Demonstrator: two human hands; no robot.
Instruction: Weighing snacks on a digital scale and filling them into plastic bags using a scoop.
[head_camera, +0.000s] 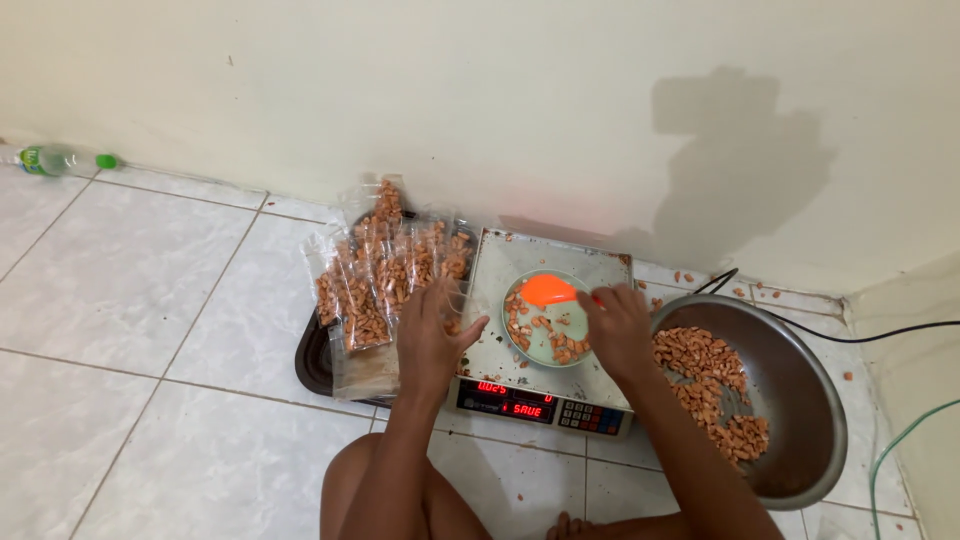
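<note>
A digital scale (500, 350) sits on the tiled floor with a small pale-green bowl (532, 343) of brown nuts on its pan. My right hand (617, 325) is over the bowl's right rim and grips an orange spoon (547, 290) that lies across the bowl. My left hand (432, 335) rests at the scale's left edge, fingers spread, touching clear packets of nuts (385, 270) that stand on a dark tray (315, 362).
A large metal basin (800, 420) with loose nuts stands right of the scale. A black cable (880, 335) and a green cord (900, 445) run by the right wall. A plastic bottle (50, 159) lies at the far left by the wall. Stray nuts dot the floor.
</note>
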